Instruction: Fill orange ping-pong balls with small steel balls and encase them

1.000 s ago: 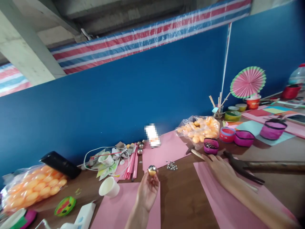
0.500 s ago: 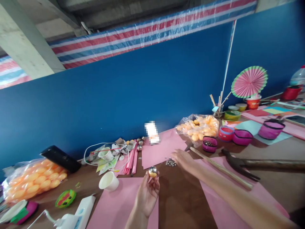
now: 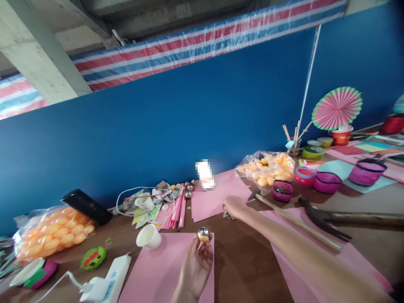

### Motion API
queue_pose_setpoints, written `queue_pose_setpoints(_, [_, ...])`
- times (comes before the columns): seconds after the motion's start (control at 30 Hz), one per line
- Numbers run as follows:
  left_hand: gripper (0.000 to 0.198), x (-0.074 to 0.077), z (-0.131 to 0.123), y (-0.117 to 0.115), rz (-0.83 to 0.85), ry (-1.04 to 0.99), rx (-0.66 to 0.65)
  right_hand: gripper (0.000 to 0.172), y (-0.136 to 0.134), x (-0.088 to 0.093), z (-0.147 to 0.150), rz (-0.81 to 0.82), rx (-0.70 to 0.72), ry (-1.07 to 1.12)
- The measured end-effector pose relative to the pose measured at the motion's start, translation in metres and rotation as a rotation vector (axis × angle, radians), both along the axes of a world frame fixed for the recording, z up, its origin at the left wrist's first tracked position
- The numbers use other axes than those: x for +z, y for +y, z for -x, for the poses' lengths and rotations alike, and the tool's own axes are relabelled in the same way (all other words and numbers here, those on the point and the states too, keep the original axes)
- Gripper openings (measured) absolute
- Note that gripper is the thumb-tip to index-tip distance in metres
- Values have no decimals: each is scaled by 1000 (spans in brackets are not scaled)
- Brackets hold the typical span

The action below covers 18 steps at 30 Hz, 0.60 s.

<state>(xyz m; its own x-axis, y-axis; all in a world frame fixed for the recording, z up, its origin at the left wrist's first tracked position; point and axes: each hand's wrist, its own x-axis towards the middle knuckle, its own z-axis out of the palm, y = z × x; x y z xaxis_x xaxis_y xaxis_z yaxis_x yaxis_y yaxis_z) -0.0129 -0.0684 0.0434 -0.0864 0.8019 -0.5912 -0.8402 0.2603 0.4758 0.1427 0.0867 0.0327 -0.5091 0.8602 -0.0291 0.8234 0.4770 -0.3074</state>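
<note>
My left hand (image 3: 196, 265) is closed, its fingertips gripping a small orange ping-pong ball (image 3: 203, 234) whose upper side is covered with shiny silver studs like thumbtack heads. It hangs over a pink paper sheet (image 3: 151, 269). My right hand (image 3: 235, 207) reaches down at the small pile of silver thumbtacks (image 3: 227, 216) on the brown table. Its fingers are curled in a pinch; whatever lies between the fingertips is too small to make out. Several silver-covered balls (image 3: 188, 191) stand by the blue wall.
A white paper cup (image 3: 149, 237) stands left of my left hand. Two hammers (image 3: 325, 216) lie to the right. Plastic bags of orange balls (image 3: 265, 168) sit by the wall. A power strip (image 3: 115, 275), a black object (image 3: 86, 206) and purple pouches (image 3: 327, 182) are around.
My right hand has moved slightly left and lower over the thumbtack pile, its fingers curling in. My left hand has lowered a little with the ball. The view has shifted slightly.
</note>
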Motion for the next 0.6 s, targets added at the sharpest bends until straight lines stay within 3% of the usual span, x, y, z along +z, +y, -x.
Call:
queue_pose_setpoints(0.27, [14, -9, 2, -1, -19, 6, -5, 21, -3, 2, 2, -76, -22, 35])
queue_pose_setpoints(0.6, [14, -9, 0, -1, -37, -18, -15, 22, -16, 1, 19, -116, 178, 32])
